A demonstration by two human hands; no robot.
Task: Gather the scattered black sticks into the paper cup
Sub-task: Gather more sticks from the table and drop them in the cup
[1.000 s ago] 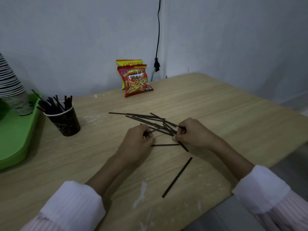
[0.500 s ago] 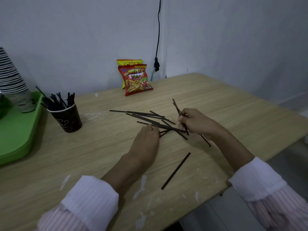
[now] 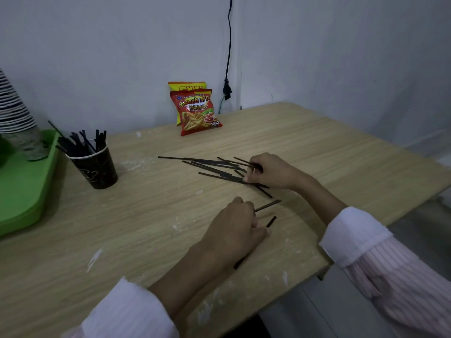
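A dark paper cup [image 3: 96, 168] stands at the left of the wooden table, with several black sticks upright in it. More black sticks [image 3: 210, 167] lie scattered at mid-table. My right hand [image 3: 274, 172] sits at the right end of this pile, fingers curled round a few sticks whose ends fan out to the left. My left hand [image 3: 238, 228] is nearer me, pinching one stick [image 3: 268, 206] that pokes out to the right. Beneath that hand lies a single loose stick [image 3: 271, 221], partly hidden.
A green tray [image 3: 22, 198] with a stack of cups [image 3: 13, 106] fills the left edge. Two snack bags [image 3: 197, 111] lean on the wall at the back. A black cable [image 3: 228, 57] hangs down the wall. The table's edge runs close on the right.
My left hand has drawn back from the pile toward me, over the lone stick. My right hand has lowered its sticks from a raised tilt down to the pile.
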